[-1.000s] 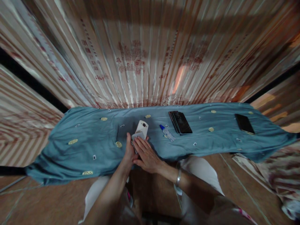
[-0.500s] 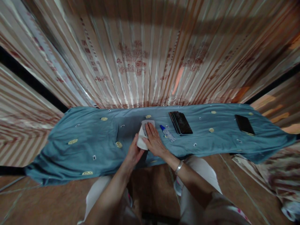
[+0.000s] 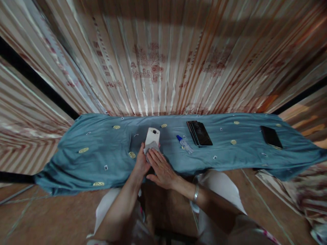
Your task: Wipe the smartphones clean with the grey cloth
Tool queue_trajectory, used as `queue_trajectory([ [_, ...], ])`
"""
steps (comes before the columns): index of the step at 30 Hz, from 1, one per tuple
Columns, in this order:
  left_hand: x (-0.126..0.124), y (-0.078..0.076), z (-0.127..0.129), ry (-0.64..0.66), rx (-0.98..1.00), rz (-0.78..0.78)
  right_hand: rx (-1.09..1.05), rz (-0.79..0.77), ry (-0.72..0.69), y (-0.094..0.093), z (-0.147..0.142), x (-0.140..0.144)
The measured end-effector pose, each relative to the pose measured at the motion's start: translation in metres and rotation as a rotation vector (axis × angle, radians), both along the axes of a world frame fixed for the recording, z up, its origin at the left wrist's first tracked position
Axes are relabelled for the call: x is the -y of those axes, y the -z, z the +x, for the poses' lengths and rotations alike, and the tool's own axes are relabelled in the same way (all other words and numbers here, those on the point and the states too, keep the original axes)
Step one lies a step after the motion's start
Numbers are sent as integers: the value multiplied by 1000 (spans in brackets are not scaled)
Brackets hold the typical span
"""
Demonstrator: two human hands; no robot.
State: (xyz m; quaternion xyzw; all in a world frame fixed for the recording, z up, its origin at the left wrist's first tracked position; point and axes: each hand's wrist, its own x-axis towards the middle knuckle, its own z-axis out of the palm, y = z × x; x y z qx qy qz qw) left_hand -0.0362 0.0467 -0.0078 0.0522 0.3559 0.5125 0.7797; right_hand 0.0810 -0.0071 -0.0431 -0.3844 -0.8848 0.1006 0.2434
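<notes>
White phone (image 3: 152, 134) low in the middle of the view, over a cloth-covered surface, camera end pointing away from the body. From the left, left hand (image 3: 141, 162) closed around the phone's lower part, thumb along the near side, fingers underneath mostly hidden. Next, right hand (image 3: 162, 169) palm-down and nearly flat, fingers straight, thumb apart, holding a grey cloth (image 3: 151, 147) against the phone's back; silver bracelet (image 3: 196, 193) at the wrist. Along the blue-green cover (image 3: 102, 149), dotted with yellow ovals: clear bottle (image 3: 185, 144) with a blue cap, stack of dark phones (image 3: 201, 133), lone dark device (image 3: 271, 136) near the right end. Around the surface, striped curtains (image 3: 153, 95) with reddish tree prints, slanting black poles at both sides, brown floor (image 3: 51, 214) below.
</notes>
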Motion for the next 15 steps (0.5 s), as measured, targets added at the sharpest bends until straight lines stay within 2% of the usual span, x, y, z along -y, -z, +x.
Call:
queue_trajectory([
  [4,5,-2,8,28,-22,-32,-25,-13,-22,2,1,-1],
  [8,12,4,21,32,-36,-48,-47,-32,23,0,8,-11],
  [12,17,12,29,-36,-99,77,-65,-26,64,-6,15,-22],
  [15,19,12,31,-22,-124,165,-75,-4,72,-10,20,-30],
])
